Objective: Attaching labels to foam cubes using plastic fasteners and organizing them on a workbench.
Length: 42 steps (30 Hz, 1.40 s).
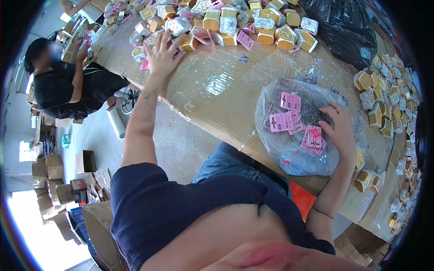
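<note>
My left hand (163,56) reaches to the near edge of a heap of small gold-and-silver glittery pieces (271,25). Its fingers are spread, with the tips over or touching the pieces; I see nothing gripped. Pink hang tags (244,40) lie among the heap. On the right, my right hand (339,125) rests at a clear plastic bag (266,104) lying on the table. Thumb and fingers are apart, their tips at a tangle of thin dark fasteners (312,110) there. Pink cards (281,122) lie beside the fasteners. Whether the fingertips touch single fasteners is too small to tell.
A cardboard-covered table (203,90) bears everything, strewn with glitter. A black plastic bag (339,27) lies at the far right. More glittery pieces (391,97) spread along the right side. A person in dark clothes (68,83) works at the left. Cardboard boxes (54,167) stand on the floor.
</note>
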Tool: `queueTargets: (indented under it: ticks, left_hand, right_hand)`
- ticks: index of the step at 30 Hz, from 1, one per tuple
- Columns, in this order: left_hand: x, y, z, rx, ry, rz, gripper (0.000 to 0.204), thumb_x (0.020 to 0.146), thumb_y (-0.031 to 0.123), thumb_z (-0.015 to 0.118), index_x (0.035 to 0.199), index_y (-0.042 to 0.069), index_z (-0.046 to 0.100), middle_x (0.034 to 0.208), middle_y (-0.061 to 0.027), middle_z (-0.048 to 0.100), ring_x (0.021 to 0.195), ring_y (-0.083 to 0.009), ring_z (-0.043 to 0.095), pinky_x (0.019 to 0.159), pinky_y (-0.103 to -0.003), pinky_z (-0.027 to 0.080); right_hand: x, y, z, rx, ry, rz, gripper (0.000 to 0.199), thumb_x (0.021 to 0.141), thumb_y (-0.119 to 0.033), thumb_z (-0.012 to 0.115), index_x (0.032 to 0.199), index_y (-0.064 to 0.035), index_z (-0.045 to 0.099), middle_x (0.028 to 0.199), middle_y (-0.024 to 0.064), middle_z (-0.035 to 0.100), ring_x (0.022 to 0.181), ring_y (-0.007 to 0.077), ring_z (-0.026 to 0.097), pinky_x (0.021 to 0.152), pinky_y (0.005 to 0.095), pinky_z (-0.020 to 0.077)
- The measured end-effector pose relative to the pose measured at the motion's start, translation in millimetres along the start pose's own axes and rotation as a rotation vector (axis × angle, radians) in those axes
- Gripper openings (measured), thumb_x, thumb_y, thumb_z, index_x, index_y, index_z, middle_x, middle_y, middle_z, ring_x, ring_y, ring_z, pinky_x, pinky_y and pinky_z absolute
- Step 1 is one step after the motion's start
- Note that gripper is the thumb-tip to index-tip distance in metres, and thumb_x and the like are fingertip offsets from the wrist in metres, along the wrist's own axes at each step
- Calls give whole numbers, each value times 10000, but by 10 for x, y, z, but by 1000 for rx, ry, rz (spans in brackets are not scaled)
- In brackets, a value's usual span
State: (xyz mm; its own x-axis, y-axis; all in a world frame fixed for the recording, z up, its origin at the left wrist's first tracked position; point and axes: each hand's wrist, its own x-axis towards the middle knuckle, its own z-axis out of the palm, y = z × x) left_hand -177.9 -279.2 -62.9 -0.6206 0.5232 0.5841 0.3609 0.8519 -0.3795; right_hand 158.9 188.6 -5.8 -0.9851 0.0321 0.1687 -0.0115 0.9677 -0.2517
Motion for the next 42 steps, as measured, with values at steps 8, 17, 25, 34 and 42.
queueTargets:
  ticks: [8, 17, 25, 34, 42]
  left_hand:
    - [314, -789, 688, -237, -29, 207, 629, 844, 516, 613, 1425, 429, 389, 1553, -41, 285, 1389, -246, 359, 1079, -633, 285]
    - [445, -1003, 499, 311, -355, 177, 426, 885, 338, 611, 1302, 260, 571, 1412, -64, 489, 1408, -237, 338, 1108, -632, 218]
    - [-285, -787, 638, -708, -225, -1202, 1280, 667, 692, 727, 1520, 3, 67, 1500, -415, 0, 1419, -535, 37, 1145, -597, 100]
    - [299, -1840, 2015, -1001, -132, -771, 1215, 728, 657, 712, 1460, -133, 148, 1511, -322, 214, 1420, -406, 230, 1145, -421, 255]
    - [877, -286, 777, -213, 106, -434, 948, 856, 761, 399, 1514, 93, 253, 1579, -169, 179, 1450, -423, 115, 1043, -756, 87]
  right_hand:
    - [66, -80, 22, -21, -21, 25, 348, 777, -225, 709, 1097, -111, 636, 1271, 116, 557, 1230, 319, 456, 1056, 444, 289]
    - [111, -116, 14, -12, -46, 39, 344, 774, -227, 712, 1090, -105, 647, 1280, 113, 554, 1237, 320, 455, 1056, 440, 293]
    - [99, -117, 24, 3, -48, 38, 338, 780, -221, 706, 1092, -105, 652, 1290, 112, 549, 1236, 320, 451, 1056, 440, 291]
    - [102, -104, 15, 21, -27, 37, 326, 777, -227, 704, 1078, -112, 656, 1281, 106, 554, 1226, 325, 456, 1051, 438, 296]
    - [70, -65, 34, 16, 0, 23, 322, 765, -226, 716, 1064, -120, 657, 1251, 93, 573, 1217, 315, 471, 1046, 442, 304]
